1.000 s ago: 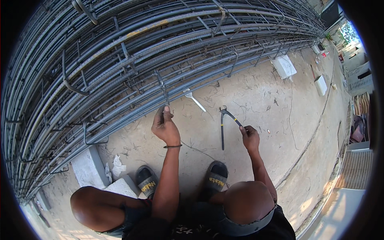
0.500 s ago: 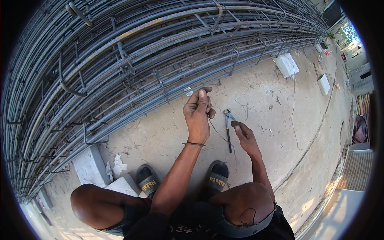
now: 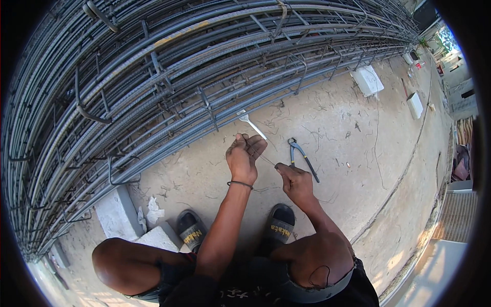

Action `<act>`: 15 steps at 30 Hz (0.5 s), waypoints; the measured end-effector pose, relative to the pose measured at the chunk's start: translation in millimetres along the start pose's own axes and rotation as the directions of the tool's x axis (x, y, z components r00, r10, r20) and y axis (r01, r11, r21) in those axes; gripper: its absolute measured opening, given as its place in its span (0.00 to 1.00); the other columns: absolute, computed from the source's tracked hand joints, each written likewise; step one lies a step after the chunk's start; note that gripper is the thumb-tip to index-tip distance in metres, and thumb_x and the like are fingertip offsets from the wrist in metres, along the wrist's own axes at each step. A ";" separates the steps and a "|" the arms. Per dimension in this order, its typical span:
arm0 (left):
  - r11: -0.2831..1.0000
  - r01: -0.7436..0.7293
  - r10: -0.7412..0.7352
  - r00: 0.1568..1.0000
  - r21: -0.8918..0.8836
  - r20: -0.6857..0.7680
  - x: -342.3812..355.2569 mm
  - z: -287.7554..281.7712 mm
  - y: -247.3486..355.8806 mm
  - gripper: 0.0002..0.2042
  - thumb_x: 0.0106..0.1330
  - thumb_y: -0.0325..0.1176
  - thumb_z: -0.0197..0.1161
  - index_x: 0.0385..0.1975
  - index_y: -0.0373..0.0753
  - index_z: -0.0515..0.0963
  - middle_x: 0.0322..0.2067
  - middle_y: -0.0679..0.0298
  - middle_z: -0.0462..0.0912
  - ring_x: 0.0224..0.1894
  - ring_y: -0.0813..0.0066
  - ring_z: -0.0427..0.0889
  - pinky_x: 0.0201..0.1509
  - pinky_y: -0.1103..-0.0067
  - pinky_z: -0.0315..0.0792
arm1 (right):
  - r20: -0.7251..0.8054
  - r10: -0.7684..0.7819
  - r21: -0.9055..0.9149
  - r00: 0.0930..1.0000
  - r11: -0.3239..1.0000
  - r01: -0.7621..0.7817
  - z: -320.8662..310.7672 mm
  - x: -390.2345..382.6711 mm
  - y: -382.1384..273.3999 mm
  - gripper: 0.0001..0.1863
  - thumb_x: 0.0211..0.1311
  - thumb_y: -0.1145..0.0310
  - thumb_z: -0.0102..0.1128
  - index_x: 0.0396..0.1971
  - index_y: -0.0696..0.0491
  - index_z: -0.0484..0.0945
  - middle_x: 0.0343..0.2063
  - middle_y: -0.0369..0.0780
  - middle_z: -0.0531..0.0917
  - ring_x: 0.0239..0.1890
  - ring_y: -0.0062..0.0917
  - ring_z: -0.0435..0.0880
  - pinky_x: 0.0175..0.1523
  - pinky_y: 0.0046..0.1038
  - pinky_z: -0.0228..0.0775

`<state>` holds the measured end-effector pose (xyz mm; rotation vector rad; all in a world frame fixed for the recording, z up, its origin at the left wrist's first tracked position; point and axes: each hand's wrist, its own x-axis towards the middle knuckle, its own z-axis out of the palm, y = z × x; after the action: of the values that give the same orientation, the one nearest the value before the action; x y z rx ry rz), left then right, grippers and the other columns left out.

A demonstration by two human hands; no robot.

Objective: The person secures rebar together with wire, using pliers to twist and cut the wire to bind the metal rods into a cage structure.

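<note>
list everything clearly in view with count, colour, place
pale concrete floor: one, beige-grey, centre
grey steel rebar cages: several, grey, top and left
white long-handled tool: one, white, by cages
dark pincers with yellow bands: one, dark grey and yellow, right of centre
thin wire scraps: many, dark, across floor
white rectangular blocks: at least four, white, left and upper right
crumpled white scraps: about two, white, left
dark yellow-marked sandals: two, dark grey, lower centre
dark wristband: one, dark, left wrist
thin grey wire: at least one, grey, centre
left grip: one, bare, at wire's left
right grip: one, bare, pinching wire
bare knees: two, lower edge
</note>
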<state>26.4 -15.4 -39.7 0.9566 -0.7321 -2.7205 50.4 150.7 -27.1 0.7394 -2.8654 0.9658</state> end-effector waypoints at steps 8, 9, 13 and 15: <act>0.934 -0.296 0.280 0.954 0.201 0.105 18.5 -31.2 -12.0 0.13 0.72 0.40 0.49 0.32 0.38 0.74 0.23 0.64 0.78 0.27 0.73 0.80 0.37 0.75 0.77 | 0.395 0.159 0.228 0.905 0.937 -0.264 -7.2 22.5 -5.5 0.14 0.62 0.68 0.57 0.48 0.49 0.74 0.23 0.45 0.81 0.26 0.39 0.81 0.31 0.36 0.71; 0.892 -0.357 0.347 0.934 0.277 0.087 18.4 -30.7 -11.3 0.13 0.71 0.40 0.50 0.33 0.37 0.75 0.23 0.64 0.79 0.27 0.74 0.80 0.35 0.76 0.77 | 0.399 0.128 0.254 0.908 0.936 -0.244 -5.3 29.7 -11.4 0.15 0.62 0.67 0.57 0.49 0.49 0.73 0.24 0.46 0.81 0.27 0.40 0.81 0.32 0.36 0.71; 0.840 -0.345 0.337 0.937 0.419 0.095 20.6 -24.4 -5.4 0.14 0.69 0.41 0.55 0.36 0.36 0.78 0.25 0.63 0.81 0.27 0.77 0.80 0.32 0.80 0.75 | 0.196 -0.021 0.135 0.980 0.991 -0.006 8.2 48.7 -13.2 0.14 0.61 0.65 0.58 0.46 0.50 0.76 0.29 0.47 0.82 0.30 0.42 0.82 0.36 0.36 0.71; 0.819 -0.313 0.316 0.946 0.481 0.078 30.2 -25.8 3.4 0.14 0.69 0.42 0.55 0.36 0.36 0.79 0.26 0.63 0.81 0.27 0.78 0.80 0.31 0.80 0.74 | 0.102 -0.031 0.195 0.994 0.981 0.010 14.2 55.0 -10.0 0.12 0.61 0.65 0.58 0.44 0.51 0.79 0.29 0.47 0.82 0.31 0.42 0.82 0.36 0.37 0.71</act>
<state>19.0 -37.8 -71.8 0.8288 -1.4824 -2.2782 7.8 112.0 -23.4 0.8561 -2.8726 1.2541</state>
